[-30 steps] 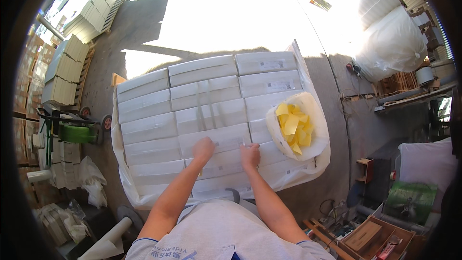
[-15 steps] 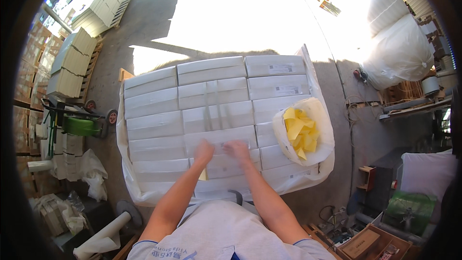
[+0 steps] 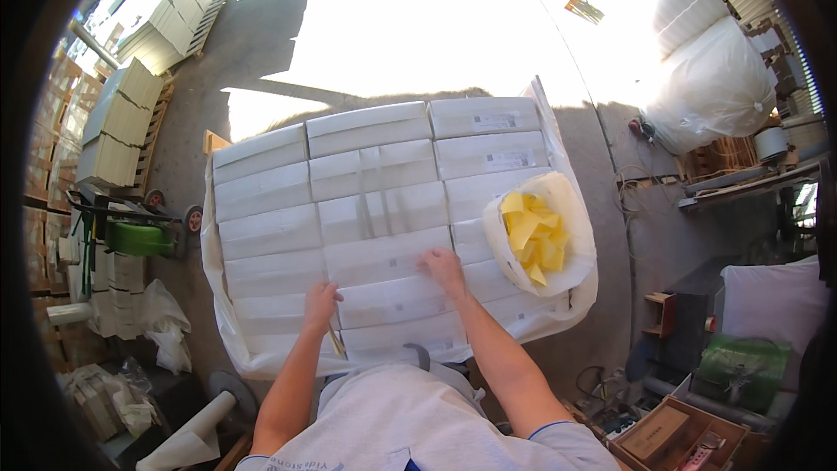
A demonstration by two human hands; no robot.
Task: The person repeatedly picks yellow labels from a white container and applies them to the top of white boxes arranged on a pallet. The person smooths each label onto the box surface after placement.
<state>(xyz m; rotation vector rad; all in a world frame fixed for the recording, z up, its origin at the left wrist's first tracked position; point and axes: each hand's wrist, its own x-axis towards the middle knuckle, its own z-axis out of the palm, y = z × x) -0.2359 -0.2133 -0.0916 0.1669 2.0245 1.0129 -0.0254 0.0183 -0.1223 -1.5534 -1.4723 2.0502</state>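
Rows of white wrapped boxes (image 3: 377, 176) fill a pallet in front of me. My left hand (image 3: 323, 303) is low on the near boxes, beside the seam between the left and middle columns, its fingers slightly bent and nothing seen in them. Farther up and to the right, my right hand (image 3: 444, 268) rests on a middle-column box with its fingers apart. A yellow slip (image 3: 336, 344) shows beside my left wrist. On the right boxes stands a white sack (image 3: 582, 253) with its top rolled open, full of yellow pieces (image 3: 534, 235).
White plastic sheeting (image 3: 212, 296) lines the pallet's sides. A green wheeled machine (image 3: 139, 237) stands at left, near stacked pale slabs (image 3: 120, 126). Large plastic-wrapped bundles (image 3: 715, 78) are at far right. A wooden box (image 3: 676, 436) with tools sits near right.
My hands have moved apart: the left went left and nearer to me, the right slightly right. The whole view has shifted a little.
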